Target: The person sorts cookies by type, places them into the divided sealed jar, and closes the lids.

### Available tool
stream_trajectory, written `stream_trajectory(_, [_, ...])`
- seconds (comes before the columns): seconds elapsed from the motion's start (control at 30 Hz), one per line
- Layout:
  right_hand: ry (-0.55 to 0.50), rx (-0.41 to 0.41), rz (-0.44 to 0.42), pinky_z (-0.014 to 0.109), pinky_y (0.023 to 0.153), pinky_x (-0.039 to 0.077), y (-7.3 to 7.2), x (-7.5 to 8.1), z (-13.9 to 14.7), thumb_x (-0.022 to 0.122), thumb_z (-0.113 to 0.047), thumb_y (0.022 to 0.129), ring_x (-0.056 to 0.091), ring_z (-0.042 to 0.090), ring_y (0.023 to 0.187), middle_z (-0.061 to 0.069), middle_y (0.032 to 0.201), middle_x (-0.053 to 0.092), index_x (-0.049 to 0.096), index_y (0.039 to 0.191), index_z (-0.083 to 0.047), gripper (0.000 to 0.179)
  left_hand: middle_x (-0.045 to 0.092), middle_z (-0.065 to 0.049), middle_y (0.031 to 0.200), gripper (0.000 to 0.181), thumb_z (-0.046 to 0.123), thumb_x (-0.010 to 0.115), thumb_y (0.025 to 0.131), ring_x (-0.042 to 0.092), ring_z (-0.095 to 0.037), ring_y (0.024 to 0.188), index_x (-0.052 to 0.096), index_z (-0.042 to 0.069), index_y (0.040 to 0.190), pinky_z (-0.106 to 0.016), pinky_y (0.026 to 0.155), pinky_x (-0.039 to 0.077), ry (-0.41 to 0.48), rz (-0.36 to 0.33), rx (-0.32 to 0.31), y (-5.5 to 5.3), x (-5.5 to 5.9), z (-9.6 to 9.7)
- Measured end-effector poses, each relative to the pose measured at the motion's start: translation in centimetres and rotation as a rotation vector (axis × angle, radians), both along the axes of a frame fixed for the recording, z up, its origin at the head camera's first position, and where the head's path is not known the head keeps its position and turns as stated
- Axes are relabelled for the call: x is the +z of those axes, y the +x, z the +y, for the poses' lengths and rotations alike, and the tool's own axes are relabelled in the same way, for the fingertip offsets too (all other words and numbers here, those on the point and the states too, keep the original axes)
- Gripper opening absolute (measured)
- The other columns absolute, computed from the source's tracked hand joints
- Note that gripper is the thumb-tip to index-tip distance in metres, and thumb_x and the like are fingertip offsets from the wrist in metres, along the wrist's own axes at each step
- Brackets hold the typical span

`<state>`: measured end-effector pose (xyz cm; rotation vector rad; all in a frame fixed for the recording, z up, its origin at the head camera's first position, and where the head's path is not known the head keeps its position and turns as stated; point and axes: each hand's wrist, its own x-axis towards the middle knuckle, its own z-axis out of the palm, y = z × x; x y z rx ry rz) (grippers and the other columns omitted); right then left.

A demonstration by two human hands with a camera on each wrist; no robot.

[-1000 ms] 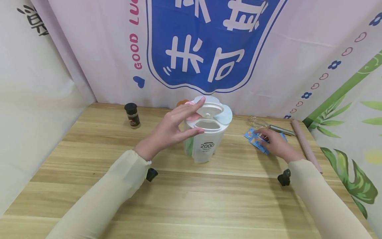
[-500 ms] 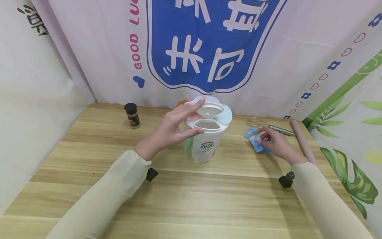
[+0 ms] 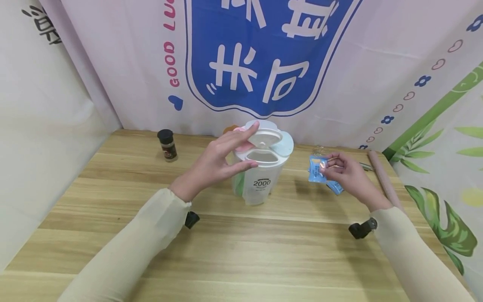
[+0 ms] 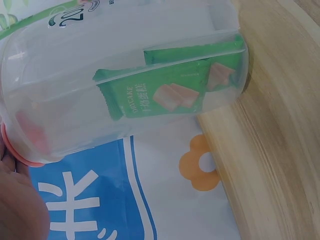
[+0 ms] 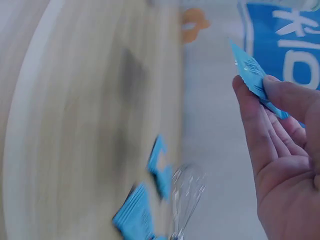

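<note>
A translucent storage container (image 3: 260, 184) marked 2000 stands on the table, its compartmented lid in pastel colours. One lid flap (image 3: 266, 136) is raised over a compartment opening. My left hand (image 3: 215, 163) spans the lid, thumb at the front rim and index fingertip by the raised flap. Green snack packets (image 4: 170, 90) show through the container wall in the left wrist view. To the right of the container, my right hand (image 3: 347, 176) pinches a small blue packet (image 3: 317, 169) between thumb and fingers, above the table. More blue packets (image 5: 135, 215) lie below it.
A whisk (image 5: 187, 200) lies behind the blue packets, partly hidden by the right hand in the head view. Beside it is a pinkish rolling pin (image 3: 385, 180). A black-capped spice jar (image 3: 167, 146) stands at the left. Printed cloth (image 3: 339, 105) hangs behind the table.
My right hand has picked one blue packet out of the pile and lifted it, turning it upright towards the container. The left hand and container have stayed in place.
</note>
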<state>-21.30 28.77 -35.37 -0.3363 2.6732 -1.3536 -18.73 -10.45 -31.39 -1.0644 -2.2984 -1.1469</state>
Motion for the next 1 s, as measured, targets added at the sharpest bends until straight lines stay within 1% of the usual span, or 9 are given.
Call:
stream_trajectory(0.13, [-0.142,-0.029,0.033,0.020,0.081,0.064,0.5,1.4,-1.3,0.069,-0.017,0.102,0.071,-0.004,0.090,-0.010,0.103,0.065,0.051,0.131,-0.005,0.037,0.061,-0.006,0.153,0.086,0.022,0.086,0.088,0.054,-0.027,0.146,0.041,0.014,0.161,-0.043,0.131,0.033,-0.003,0.000,-0.002,0.0,0.1,0.0])
stream_trajectory(0.2, [-0.238,-0.030,0.044,0.018,0.080,0.064,0.7,2.1,-1.9,0.070,-0.012,0.101,0.072,-0.003,0.087,-0.012,0.099,0.066,0.053,0.125,-0.010,0.029,0.061,-0.006,0.153,0.086,0.023,0.086,0.088,0.054,-0.027,0.146,0.041,0.013,0.161,-0.043,0.131,0.033,-0.003,-0.002,0.000,0.0,0.1,0.0])
stream_trajectory(0.27, [-0.351,-0.023,0.049,0.018,0.079,0.064,1.0,2.7,-2.5,0.070,-0.007,0.100,0.072,0.000,0.084,-0.012,0.096,0.069,0.054,0.121,-0.013,0.026,0.060,-0.006,0.153,0.086,0.022,0.086,0.088,0.053,-0.027,0.147,0.041,0.013,0.161,-0.043,0.132,0.032,-0.003,-0.006,0.000,0.0,0.2,0.0])
stream_trajectory(0.37, [-0.505,-0.009,0.056,0.018,0.077,0.064,1.4,3.6,-3.4,0.070,-0.001,0.098,0.073,0.002,0.081,-0.009,0.093,0.072,0.056,0.119,-0.012,0.028,0.060,-0.006,0.153,0.086,0.022,0.086,0.088,0.053,-0.027,0.147,0.041,0.013,0.161,-0.042,0.132,0.032,-0.004,-0.009,0.000,0.0,0.1,0.0])
stream_trajectory(0.47, [-0.598,-0.006,0.081,0.019,0.077,0.064,2.0,4.4,-4.2,0.070,0.001,0.098,0.073,0.002,0.080,-0.008,0.092,0.074,0.057,0.120,-0.011,0.028,0.060,-0.006,0.154,0.086,0.023,0.086,0.089,0.052,-0.027,0.148,0.040,0.014,0.162,-0.043,0.132,0.032,-0.012,-0.017,0.004,0.0,0.1,0.0])
stream_trajectory(0.57, [-0.646,-0.008,0.123,0.020,0.079,0.065,2.6,5.2,-5.1,0.069,0.000,0.098,0.074,0.003,0.080,-0.007,0.091,0.074,0.057,0.121,-0.010,0.028,0.059,-0.006,0.155,0.087,0.024,0.085,0.090,0.051,-0.027,0.148,0.038,0.015,0.163,-0.045,0.130,0.035,-0.024,-0.023,0.005,0.1,0.1,0.0])
stream_trajectory(0.67, [-0.663,-0.007,0.158,0.021,0.080,0.065,3.2,5.9,-6.0,0.069,0.000,0.098,0.075,0.005,0.080,-0.005,0.091,0.074,0.057,0.121,-0.010,0.027,0.059,-0.006,0.155,0.087,0.024,0.084,0.090,0.051,-0.026,0.147,0.037,0.015,0.163,-0.047,0.128,0.039,-0.029,-0.019,0.004,0.2,0.1,-0.1])
stream_trajectory(0.8, [-0.665,-0.003,0.194,0.021,0.081,0.065,3.8,6.8,-7.4,0.069,0.000,0.098,0.074,0.006,0.078,-0.005,0.091,0.075,0.058,0.119,-0.011,0.026,0.061,-0.007,0.153,0.087,0.023,0.084,0.090,0.052,-0.027,0.146,0.037,0.013,0.163,-0.048,0.126,0.040,-0.030,-0.006,0.003,0.1,0.2,-0.1])
stream_trajectory(1.0, [-0.639,0.015,0.303,0.022,0.078,0.065,4.4,7.2,-9.6,0.069,0.005,0.096,0.074,0.007,0.074,-0.005,0.090,0.078,0.059,0.115,-0.012,0.027,0.058,-0.007,0.156,0.087,0.023,0.084,0.091,0.049,-0.029,0.150,0.037,0.013,0.163,-0.049,0.128,0.038,-0.033,-0.012,0.001,0.2,0.2,-0.1])
